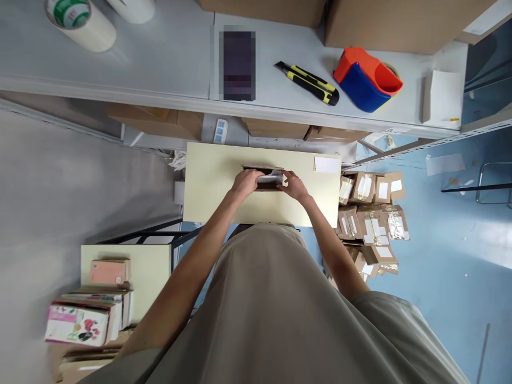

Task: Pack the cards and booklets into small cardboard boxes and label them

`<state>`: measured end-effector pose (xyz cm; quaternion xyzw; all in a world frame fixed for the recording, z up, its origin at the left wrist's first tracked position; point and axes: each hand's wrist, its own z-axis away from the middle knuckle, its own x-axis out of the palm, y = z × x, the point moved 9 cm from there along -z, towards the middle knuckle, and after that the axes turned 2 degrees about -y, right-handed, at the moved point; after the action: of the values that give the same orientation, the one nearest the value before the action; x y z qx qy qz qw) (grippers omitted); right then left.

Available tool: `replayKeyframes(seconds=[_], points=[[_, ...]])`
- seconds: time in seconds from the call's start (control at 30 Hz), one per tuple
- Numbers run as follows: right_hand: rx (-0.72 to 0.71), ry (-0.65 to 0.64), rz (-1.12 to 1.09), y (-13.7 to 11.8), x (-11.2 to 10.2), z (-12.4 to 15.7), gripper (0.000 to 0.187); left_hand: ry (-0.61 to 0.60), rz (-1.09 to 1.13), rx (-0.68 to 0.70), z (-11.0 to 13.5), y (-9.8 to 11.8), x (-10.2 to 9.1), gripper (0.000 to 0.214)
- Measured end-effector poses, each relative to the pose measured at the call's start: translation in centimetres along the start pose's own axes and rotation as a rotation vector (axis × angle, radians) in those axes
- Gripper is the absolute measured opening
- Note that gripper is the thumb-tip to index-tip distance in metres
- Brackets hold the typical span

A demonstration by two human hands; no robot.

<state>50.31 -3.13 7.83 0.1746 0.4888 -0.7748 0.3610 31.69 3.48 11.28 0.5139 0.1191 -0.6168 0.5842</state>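
Both my hands meet over a small flat cardboard box (267,178) lying on a pale yellow table (212,181) below me. My left hand (246,182) grips the box's left end with its fingers curled. My right hand (294,185) grips the right end the same way. The box's dark inside and a grey-white item show between my hands. A white label (327,164) lies on the table to the right.
A grey shelf (168,64) above carries tape rolls (80,21), a yellow-black utility knife (308,82), a red-blue tape dispenser (366,80) and a white box (442,98). Several taped parcels (372,213) are piled on the blue floor at right. Books (80,320) are stacked at lower left.
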Motion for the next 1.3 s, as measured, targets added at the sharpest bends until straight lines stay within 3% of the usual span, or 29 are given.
replayKeyframes(seconds=[0.33,0.5,0.7,0.87,1.03,1.17,1.3], points=[[0.001,0.029,-0.027,-0.4,-0.9,1.1,0.064,-0.101,0.024,0.055,-1.3,1.7,2.2,0.053],[0.025,0.03,-0.022,0.0,-0.9,1.4,0.064,-0.103,0.001,-0.017,-1.0,0.9,2.5,0.056],[0.031,0.068,-0.106,0.9,-0.9,2.5,0.078,0.071,0.095,0.042,2.7,-1.2,0.7,0.046],[0.029,0.083,-0.147,1.4,-0.8,3.0,0.083,0.107,0.126,0.037,5.3,-3.5,0.9,0.041],[0.025,0.09,-0.114,0.4,-0.6,2.5,0.079,0.068,0.097,-0.003,3.0,-3.5,0.9,0.049],[0.044,0.098,-0.09,-0.5,-0.3,2.3,0.078,0.062,0.079,-0.074,0.8,-3.2,0.5,0.04],[0.066,0.107,-0.061,-1.3,0.1,2.7,0.076,-0.043,0.011,-0.144,-0.4,-2.5,1.9,0.028]])
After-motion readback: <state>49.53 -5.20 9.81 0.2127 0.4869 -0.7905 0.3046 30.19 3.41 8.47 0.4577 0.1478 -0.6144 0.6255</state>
